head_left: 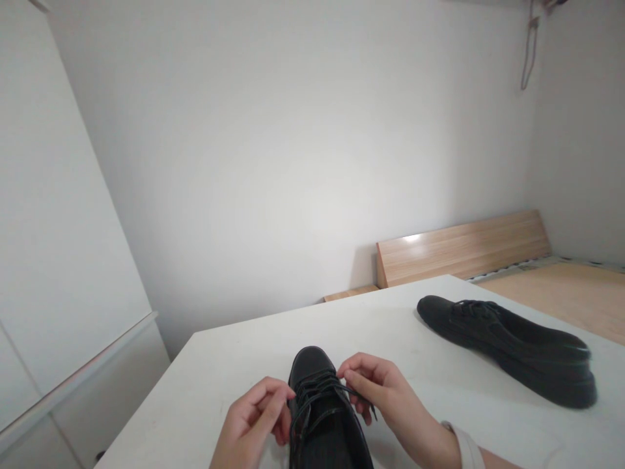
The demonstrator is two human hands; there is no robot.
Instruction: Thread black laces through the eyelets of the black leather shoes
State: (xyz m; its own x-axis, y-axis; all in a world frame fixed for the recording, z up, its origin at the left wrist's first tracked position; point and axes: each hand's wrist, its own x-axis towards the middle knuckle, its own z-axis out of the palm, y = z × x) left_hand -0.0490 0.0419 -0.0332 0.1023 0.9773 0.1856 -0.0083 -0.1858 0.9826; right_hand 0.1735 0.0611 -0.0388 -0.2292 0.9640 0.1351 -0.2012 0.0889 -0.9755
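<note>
A black lace-up shoe [312,365] lies on the white table in front of me, toe pointing away, its heel cut off by the bottom of the view. At its left side is my left hand [256,417], thumb and forefinger pinched together by the lacing; what they hold, if anything, is hidden. My right hand [383,387] is closed at the shoe's right edge, fingertips pinching at the black shoelace [319,389]. One lace end dangles below the right fingers.
A second black laced shoe [508,345] rests on the right of the white table [195,384]. Beyond the table stand a slanted wooden headboard [463,251] and a tan bed surface [566,293]. A white cabinet [63,228] is on the left.
</note>
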